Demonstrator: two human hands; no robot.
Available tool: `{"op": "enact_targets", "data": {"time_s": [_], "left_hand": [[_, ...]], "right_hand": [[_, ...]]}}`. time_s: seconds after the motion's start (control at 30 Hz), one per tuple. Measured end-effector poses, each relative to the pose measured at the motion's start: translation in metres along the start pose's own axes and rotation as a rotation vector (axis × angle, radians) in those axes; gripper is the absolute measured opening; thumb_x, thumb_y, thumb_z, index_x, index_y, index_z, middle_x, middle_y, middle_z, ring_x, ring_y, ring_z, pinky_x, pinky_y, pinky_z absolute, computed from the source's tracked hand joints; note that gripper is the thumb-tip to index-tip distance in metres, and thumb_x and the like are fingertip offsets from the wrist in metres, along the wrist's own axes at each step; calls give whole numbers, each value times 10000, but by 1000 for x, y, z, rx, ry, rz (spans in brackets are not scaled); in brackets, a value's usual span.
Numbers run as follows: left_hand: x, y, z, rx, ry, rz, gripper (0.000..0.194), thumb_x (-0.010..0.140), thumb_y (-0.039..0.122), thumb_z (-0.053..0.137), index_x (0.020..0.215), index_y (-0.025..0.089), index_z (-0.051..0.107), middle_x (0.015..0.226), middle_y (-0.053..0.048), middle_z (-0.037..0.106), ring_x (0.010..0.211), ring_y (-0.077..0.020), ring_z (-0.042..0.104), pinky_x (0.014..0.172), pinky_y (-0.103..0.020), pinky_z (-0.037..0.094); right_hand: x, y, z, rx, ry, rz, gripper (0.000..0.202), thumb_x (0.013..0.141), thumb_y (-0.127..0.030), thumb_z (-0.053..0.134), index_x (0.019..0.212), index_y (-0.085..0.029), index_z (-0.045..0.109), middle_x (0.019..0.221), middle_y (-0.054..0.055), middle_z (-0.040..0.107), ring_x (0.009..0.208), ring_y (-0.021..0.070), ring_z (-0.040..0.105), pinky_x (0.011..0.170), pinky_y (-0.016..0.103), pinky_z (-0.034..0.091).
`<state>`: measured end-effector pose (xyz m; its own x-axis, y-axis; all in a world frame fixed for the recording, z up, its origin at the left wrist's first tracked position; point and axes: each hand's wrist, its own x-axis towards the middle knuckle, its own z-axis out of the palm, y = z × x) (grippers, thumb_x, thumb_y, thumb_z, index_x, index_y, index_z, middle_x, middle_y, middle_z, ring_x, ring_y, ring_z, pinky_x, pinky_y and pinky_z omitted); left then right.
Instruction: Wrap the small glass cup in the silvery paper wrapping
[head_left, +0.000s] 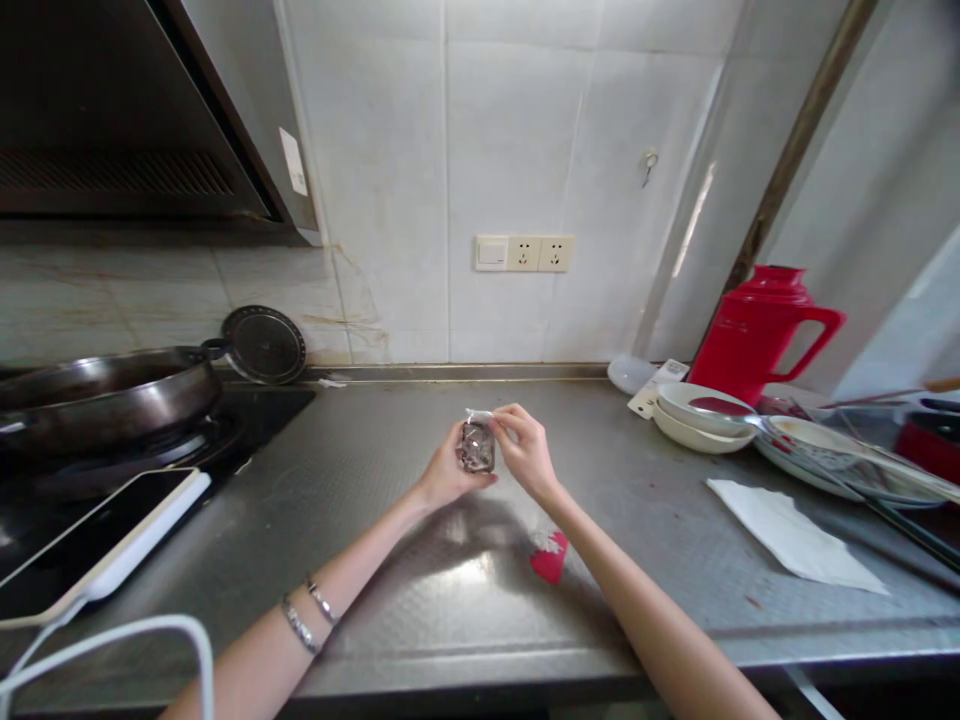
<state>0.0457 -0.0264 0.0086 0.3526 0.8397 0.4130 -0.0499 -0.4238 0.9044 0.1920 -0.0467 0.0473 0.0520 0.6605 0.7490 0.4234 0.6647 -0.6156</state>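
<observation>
Small dark container [478,449] cradled in left hand's [453,468] curled fingers; right hand [523,445], beside container, pinches clear film [480,416].

We see a small, dark, rounded-square item [478,449] with a glossy, mottled grey-brown face, its material unclear to us. It is raised upright in the left hand [450,470]. At its twelve o'clock we see clear, crinkled plastic film [478,415], the film's two-o'clock end at the right hand's [521,440] fingertips.
</observation>
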Motion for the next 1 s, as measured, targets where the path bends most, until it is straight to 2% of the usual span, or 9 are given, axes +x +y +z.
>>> {"op": "enact_targets", "data": {"time_s": [0.07, 0.2, 0.27, 0.47, 0.7, 0.87, 1.0], "left_hand": [[0, 2, 1, -15, 24, -9, 770, 504, 204, 844, 1161, 179, 443, 1056, -62, 595, 839, -176, 616, 717, -288, 515], [1, 2, 2, -43, 54, -80, 708, 525, 242, 829, 1105, 179, 427, 863, -5, 582, 611, -116, 559, 466, -222, 479], [1, 0, 1, -33, 70, -92, 682, 519, 244, 827, 1066, 180, 424, 835, 4, 572, 610, -118, 550, 418, -203, 467], [4, -4, -5, 18, 91, -129, 651, 512, 239, 805, 1036, 182, 422, 907, -23, 578, 710, -148, 576, 400, -181, 466], [0, 5, 0, -56, 24, -138, 703, 497, 169, 803, 1095, 178, 433, 897, -8, 588, 629, -104, 562, 471, -197, 474], [-1, 7, 3, -62, 29, -117, 721, 505, 188, 806, 1128, 175, 445, 881, -8, 586, 575, -94, 547, 443, -199, 457], [0, 7, 3, -46, 48, -118, 726, 509, 181, 802, 1139, 165, 442, 840, -5, 582, 590, -111, 553, 406, -186, 453]], "right_hand": [[-2, -1, 1, -4, -36, -7, 243, 884, -316, 504, 752, -234, 692, 762, 37, 598, 739, 175, 579, 698, 295, 473], [-4, -1, 1, -22, -45, -62, 259, 894, -291, 486, 739, -221, 680, 732, 32, 553, 704, 168, 550, 658, 285, 451], [-5, 1, 1, -28, -61, -101, 251, 894, -275, 482, 750, -218, 680, 740, 35, 551, 711, 168, 548, 664, 285, 449], [-5, 2, 2, -21, -98, -208, 227, 891, -249, 496, 755, -193, 669, 755, 40, 583, 716, 155, 564, 661, 269, 460], [1, 8, 1, 13, 131, -71, 201, 896, -277, 521, 892, -194, 704, 878, 58, 725, 802, 191, 674, 733, 289, 523], [-3, 12, 5, -55, -10, -144, 207, 893, -232, 510, 938, -195, 709, 907, 46, 751, 789, 199, 708, 727, 287, 550], [-6, 11, 6, -115, -21, -209, 221, 887, -176, 491, 917, -204, 708, 845, 41, 751, 749, 186, 712, 691, 259, 549]]}}
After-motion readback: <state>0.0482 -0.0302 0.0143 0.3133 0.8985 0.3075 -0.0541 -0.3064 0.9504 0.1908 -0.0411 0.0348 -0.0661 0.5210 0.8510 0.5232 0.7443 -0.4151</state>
